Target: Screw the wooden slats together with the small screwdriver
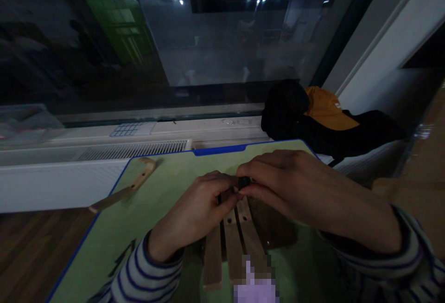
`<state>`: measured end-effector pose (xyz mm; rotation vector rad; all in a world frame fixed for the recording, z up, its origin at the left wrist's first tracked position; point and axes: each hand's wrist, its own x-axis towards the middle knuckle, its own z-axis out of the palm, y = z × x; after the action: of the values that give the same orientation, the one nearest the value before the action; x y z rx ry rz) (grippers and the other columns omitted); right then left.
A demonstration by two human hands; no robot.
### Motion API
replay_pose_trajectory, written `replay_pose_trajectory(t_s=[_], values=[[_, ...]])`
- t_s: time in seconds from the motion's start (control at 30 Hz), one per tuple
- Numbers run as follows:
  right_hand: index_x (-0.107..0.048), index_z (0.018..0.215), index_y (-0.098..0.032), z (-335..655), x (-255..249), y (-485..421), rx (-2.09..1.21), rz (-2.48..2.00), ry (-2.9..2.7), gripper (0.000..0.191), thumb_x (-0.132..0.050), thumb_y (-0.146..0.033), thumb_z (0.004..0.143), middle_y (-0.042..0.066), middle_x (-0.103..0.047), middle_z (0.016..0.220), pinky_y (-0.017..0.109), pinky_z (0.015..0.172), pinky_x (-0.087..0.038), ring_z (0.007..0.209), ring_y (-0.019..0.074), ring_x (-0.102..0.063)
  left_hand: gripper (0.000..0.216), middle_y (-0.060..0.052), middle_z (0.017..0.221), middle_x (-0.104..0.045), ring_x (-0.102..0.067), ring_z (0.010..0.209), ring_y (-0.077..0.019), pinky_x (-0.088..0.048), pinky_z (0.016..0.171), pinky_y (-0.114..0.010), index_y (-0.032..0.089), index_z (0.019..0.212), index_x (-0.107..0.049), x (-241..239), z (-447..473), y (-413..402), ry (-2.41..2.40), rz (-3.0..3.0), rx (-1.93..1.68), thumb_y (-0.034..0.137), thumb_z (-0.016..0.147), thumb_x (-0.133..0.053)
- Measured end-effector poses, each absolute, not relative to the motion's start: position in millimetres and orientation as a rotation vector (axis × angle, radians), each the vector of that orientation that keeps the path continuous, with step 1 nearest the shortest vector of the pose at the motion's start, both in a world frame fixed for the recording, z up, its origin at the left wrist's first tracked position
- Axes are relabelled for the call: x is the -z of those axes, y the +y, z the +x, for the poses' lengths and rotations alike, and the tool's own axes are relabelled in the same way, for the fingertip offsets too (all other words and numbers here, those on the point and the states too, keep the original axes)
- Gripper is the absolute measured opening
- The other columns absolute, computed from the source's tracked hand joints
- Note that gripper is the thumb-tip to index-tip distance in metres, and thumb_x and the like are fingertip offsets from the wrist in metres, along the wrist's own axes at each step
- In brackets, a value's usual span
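Observation:
My right hand (pixel 278 177) pinches a small black rounded piece (pixel 244 182) between thumb and fingertips. Close against it, my left hand (pixel 205 205) has its thumb and forefinger brought together at the far ends of the wooden slats; whatever lies between those fingertips is hidden. Several pale wooden slats (pixel 233 242) lie side by side beneath both hands, slightly fanned, with dark holes showing in two of them. Under my right hand, beside the slats, is a dark brown flat piece (pixel 278 228), partly covered.
The green tabletop (pixel 167 191) has a blue rim. On its left lies a curved-end wooden strip (pixel 135 184) with holes, overhanging the edge. A dark thin object (pixel 123 256) is near my left sleeve. Behind are a radiator (pixel 132 152), a window and an orange cap (pixel 327 108) on black cloth.

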<state>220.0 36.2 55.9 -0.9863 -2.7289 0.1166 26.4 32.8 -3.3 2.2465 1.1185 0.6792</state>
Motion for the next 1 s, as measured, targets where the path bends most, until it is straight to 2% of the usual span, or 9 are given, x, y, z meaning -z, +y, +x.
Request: replay_pose_trajectory(t_s=[0.3,0.5,0.77,1.0], values=[[-0.058,0.098,-0.02,220.8,-55.3,38.1,-0.149,-1.004,-2.718,0.013,-0.05,-0.027,0.09,0.003,-0.065,0.085,0.029,0.069,-0.046,0.079,0.0173,-0.062,0.007,0.001,0.072,-0.064,-0.06,0.068,-0.0153,-0.045,0.06,-0.025,0.019,0.082,-0.066,6.4,29.3,33.8,1.158,2.223,-0.722,0.022,0.084,-0.06],[-0.057,0.104,-0.022,221.1,-55.5,38.3,-0.192,-0.984,-2.716,0.017,-0.048,-0.027,0.091,0.002,-0.065,0.089,0.029,0.071,-0.046,0.081,0.0172,-0.062,0.009,0.0,0.08,-0.068,-0.062,0.076,-0.016,-0.047,0.065,-0.026,0.019,0.081,-0.065,4.8,29.7,32.5,1.122,2.215,-0.717,0.017,0.086,-0.057],[-0.059,0.098,-0.021,221.4,-58.2,35.9,-0.196,-1.003,-2.742,0.013,-0.049,-0.025,0.09,0.002,-0.065,0.084,0.028,0.068,-0.044,0.077,0.0165,-0.061,0.012,-0.001,0.079,-0.066,-0.061,0.076,-0.0173,-0.047,0.065,-0.027,0.018,0.081,-0.065,5.8,29.6,32.3,1.135,2.23,-0.662,0.019,0.088,-0.054],[-0.057,0.095,-0.022,222.9,-56.5,37.2,-0.145,-1.033,-2.746,0.012,-0.048,-0.028,0.091,0.0,-0.063,0.081,0.028,0.066,-0.044,0.074,0.0159,-0.06,0.013,-0.001,0.09,-0.068,-0.06,0.086,-0.0168,-0.047,0.077,-0.029,0.021,0.097,-0.066,1.5,22.4,34.6,1.087,2.24,-0.709,0.02,0.086,-0.058]])
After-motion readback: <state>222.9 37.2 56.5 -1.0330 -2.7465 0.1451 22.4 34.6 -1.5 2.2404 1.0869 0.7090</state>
